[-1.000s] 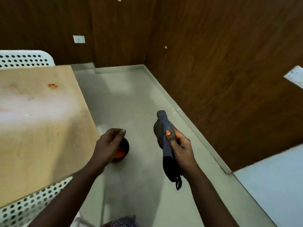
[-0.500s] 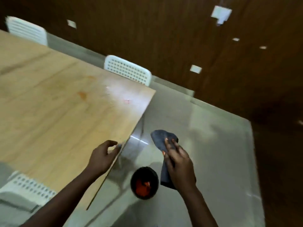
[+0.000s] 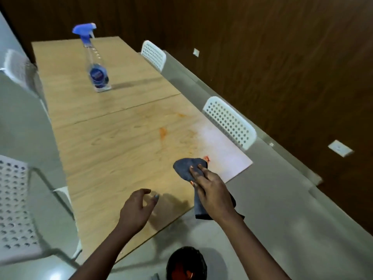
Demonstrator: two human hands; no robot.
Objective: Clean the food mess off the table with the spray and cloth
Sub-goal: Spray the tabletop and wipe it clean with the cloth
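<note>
Cloth point(image 3: 185, 167), dark grey, is gripped in the right hand point(image 3: 212, 190) and its front fold lies on the table point(image 3: 113, 158) near the right edge, just beside a red food smear point(image 3: 206, 158); its tail hangs off the near edge. Left hand point(image 3: 137, 211) hovers over the near edge, fingers loosely curled, holding nothing. Spray bottle point(image 3: 96, 63) stands upright far up the table, well apart from both hands. Half a second ago the cloth was off the table above the dark bowl point(image 3: 186, 263) on the floor
</note>
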